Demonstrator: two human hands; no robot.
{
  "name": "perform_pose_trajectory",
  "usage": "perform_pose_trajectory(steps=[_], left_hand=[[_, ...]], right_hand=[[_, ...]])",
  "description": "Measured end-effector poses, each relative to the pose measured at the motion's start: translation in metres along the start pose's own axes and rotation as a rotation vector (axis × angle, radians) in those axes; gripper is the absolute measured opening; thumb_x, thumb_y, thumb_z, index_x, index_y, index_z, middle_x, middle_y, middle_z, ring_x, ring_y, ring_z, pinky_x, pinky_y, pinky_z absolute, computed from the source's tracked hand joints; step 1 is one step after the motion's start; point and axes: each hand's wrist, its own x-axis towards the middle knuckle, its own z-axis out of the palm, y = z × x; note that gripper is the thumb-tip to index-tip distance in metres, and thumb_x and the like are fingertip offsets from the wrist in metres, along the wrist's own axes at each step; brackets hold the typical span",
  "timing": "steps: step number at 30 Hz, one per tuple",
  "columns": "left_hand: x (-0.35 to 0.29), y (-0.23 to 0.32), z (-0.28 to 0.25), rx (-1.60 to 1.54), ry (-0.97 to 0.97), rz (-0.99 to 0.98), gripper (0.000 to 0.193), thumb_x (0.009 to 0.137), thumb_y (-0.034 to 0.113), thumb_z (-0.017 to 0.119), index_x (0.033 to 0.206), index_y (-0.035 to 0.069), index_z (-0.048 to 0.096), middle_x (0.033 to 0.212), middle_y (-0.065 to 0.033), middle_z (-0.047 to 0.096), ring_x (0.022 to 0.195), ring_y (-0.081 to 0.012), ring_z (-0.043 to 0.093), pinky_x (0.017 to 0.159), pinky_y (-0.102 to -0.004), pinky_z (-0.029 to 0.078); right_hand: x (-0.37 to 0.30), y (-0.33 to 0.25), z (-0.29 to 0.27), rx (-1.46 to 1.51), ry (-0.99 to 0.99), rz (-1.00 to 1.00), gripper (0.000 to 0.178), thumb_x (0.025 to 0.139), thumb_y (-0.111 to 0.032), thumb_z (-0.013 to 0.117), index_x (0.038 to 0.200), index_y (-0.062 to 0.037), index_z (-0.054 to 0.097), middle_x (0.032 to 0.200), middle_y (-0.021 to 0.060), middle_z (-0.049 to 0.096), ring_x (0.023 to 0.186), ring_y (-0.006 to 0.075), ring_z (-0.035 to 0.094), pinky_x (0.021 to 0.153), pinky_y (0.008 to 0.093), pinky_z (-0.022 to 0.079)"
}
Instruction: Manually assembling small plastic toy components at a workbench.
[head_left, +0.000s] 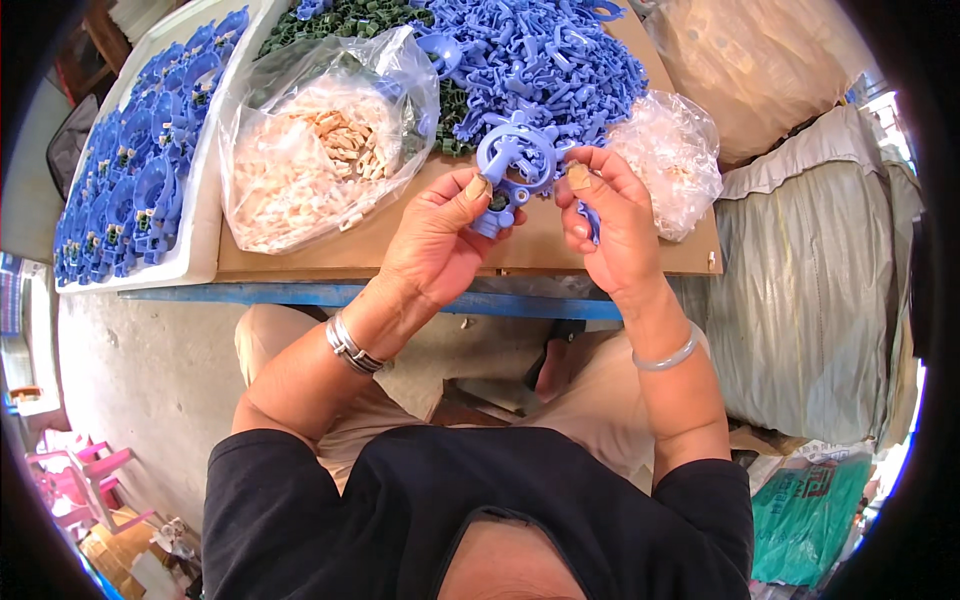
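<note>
One held blue ring (507, 150), two tabletop bags (402, 75), one white tray (205, 200).

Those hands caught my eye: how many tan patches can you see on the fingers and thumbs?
2: one tan patch on the left hand, another on the right hand, each on the thumb. Partly hidden fingers may have more.

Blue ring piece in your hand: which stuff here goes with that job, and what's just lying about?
Seems part of the job:
- blue ring piece, in the left hand
- small blue part, in the right hand
- heaped blue parts
- dark green parts
- bagged pale pieces
- white tray of blue pieces

Probably just lying about:
- pink plastic furniture
- green bag
</note>
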Motion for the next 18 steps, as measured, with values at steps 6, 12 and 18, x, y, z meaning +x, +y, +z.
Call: perform_pose_trajectory(steps=[6, 12, 18], left_hand=[[0.0, 0.002, -0.001, -0.019, 0.014, 0.083, 0.019, 0.08, 0.011, 0.057, 0.096, 0.001, 0.053, 0.082, -0.0086, 0.059, 0.066, -0.0167, 0.054, 0.073, -0.0351, 0.048], [0.0, 0.004, 0.003, -0.001, 0.068, 0.078, 0.017, 0.08, 0.009, 0.055, 0.094, -0.001, 0.053, 0.081, -0.0089, 0.059, 0.064, -0.0162, 0.053, 0.07, -0.0346, 0.048], [0.002, 0.004, -0.005, 0.077, -0.012, 0.134, 0.016, 0.081, 0.009, 0.056, 0.094, -0.001, 0.053, 0.083, -0.0079, 0.059, 0.069, -0.0146, 0.054, 0.068, -0.0313, 0.048]], right_hand=[[0.004, -0.002, -0.002, 0.072, 0.039, 0.04, 0.015, 0.08, -0.005, 0.047, 0.094, -0.0022, 0.051, 0.077, 0.0058, 0.053, 0.058, 0.009, 0.046, 0.046, 0.0196, 0.036], [0.009, 0.004, -0.013, 0.062, -0.11, 0.135, 0.026, 0.074, 0.004, 0.043, 0.098, 0.0044, 0.051, 0.091, 0.0104, 0.056, 0.083, 0.0181, 0.053, 0.072, 0.0281, 0.044], [0.006, 0.005, -0.005, 0.147, -0.156, 0.067, 0.027, 0.076, 0.008, 0.05, 0.102, 0.0074, 0.049, 0.099, 0.0154, 0.054, 0.093, 0.0224, 0.055, 0.086, 0.035, 0.044]])
